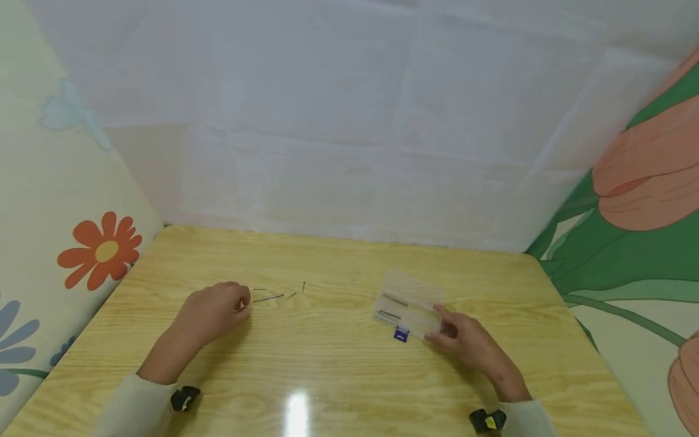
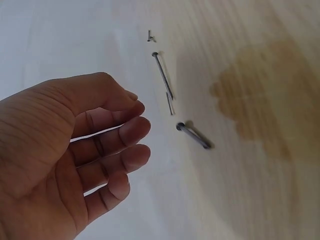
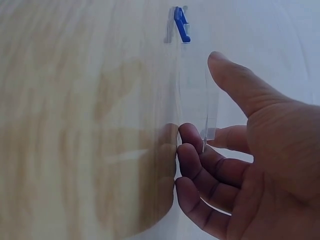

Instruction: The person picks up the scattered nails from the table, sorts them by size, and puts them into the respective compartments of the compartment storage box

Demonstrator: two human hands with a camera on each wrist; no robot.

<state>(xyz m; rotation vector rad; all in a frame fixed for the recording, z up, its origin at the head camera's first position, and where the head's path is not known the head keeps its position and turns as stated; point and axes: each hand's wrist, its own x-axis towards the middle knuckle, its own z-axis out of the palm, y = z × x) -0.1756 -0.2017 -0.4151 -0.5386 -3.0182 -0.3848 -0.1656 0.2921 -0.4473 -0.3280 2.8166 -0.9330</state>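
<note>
My left hand (image 2: 95,150) hovers at the left of the table beside several loose nails, fingers loosely bent, thumb tip by the index tip. No thing shows between those tips. A thick nail (image 2: 194,136) lies nearest to it, with a long nail (image 1: 268,298) and thin short nails (image 1: 291,295) farther off. At the right, my right hand (image 1: 466,340) holds the right end of a clear plastic box (image 1: 417,312), thumb on the near side and fingers round the end. Dark nails (image 1: 390,315) lie inside the box. A blue latch (image 1: 401,334) sticks out from its near edge.
The wood-grain table (image 1: 327,358) has a white sheet (image 1: 306,152) behind it. Flower-printed panels stand at the left (image 1: 33,243) and right (image 1: 628,255). Each wrist wears a black camera mount (image 1: 185,399).
</note>
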